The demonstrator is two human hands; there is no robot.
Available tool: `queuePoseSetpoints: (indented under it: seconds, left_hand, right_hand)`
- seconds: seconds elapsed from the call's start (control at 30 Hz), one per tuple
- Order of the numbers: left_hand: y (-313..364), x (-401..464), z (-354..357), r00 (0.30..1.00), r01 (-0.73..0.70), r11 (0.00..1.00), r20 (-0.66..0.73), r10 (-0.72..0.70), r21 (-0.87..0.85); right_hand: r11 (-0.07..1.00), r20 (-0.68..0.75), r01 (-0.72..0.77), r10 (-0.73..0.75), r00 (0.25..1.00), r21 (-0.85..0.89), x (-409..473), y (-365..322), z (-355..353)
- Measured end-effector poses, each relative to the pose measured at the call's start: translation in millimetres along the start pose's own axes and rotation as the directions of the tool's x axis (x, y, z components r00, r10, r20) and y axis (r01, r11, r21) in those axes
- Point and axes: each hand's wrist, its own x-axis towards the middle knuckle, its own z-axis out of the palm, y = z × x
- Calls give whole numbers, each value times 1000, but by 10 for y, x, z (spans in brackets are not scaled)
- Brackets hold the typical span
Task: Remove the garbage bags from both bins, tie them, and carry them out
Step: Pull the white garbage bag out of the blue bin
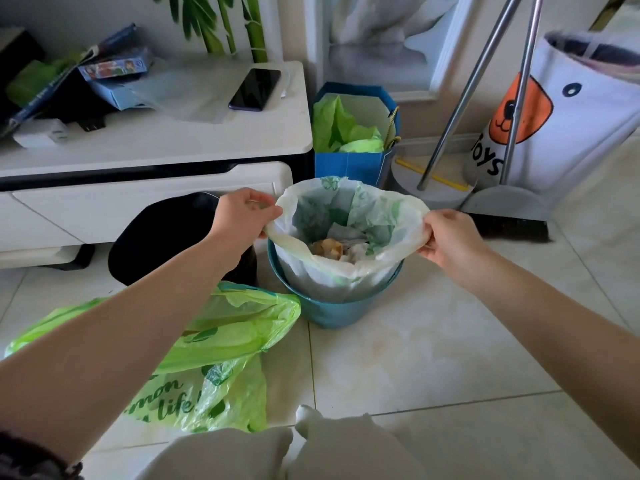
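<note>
Teal bin: stands on the tiled floor, just in front of the low white counter and near its right front corner; lined with a white garbage bag bearing a green print; bag mouth lifted clear of the bin's rim and stretched wide; crumpled paper and scraps lie at its bottom.

Left hand: grip narrow, thumb and fingers pinching the left edge of the bag mouth.

Right hand: grip narrow, pinching the right edge of the bag mouth; the plastic is drawn taut between the two hands.

Black bin: on the floor to the left of the teal bin, against the counter's front, partly hidden by the left forearm.

Green plastic bag: lies slumped on the floor beside the black bin, printed lettering partly legible, under the left forearm.

Counter top: dark phone near the right edge; clear plastic sheet beside it; boxes and booklets toward the left.

Blue paper bag: on the floor behind the teal bin, green tissue inside.

Broom and dustpan: upright by the wall, right of the blue bag; white toy bag behind them.
</note>
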Motion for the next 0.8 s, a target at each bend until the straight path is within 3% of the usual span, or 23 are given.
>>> queuePoseSetpoints:
  seconds: [0.1, 0.17, 0.23, 0.3, 0.43, 0.6, 0.8]
  left_hand:
    - [-66, -68, -90, 1000, -12, 997, 11, 11, 75]
    - [-147, -93, -144, 994, 86, 989, 62, -94, 118]
    - [-211, -109, -169, 966, 196, 965, 135, -221, 175]
    - [-258, -78, -168, 952, 226, 950, 160, -262, 213]
    - [-224, 79, -87, 930, 335, 940, 139, -341, 65]
    - [-72, 354, 112, 907, 402, 908, 183, -379, -117]
    - [62, 674, 365, 917, 382, 920, 157, -365, -91]
  right_hand:
    - [991, -68, 109, -114, 991, -83, 26, -73, -81]
    - [988, -108, 129, -137, 985, -82, 37, -59, -151]
    - [994, -115, 82, -90, 989, -68, 30, -16, -202]
    - [998, -78, -43, 40, 996, -39, 11, 52, -228]
    - [958, 15, -261, 265, 964, -116, -43, 139, -228]
    - [973, 35, -216, 220, 975, -85, -34, 12, -164]
    - [958, 15, -216, 223, 975, -189, 180, -185, -132]
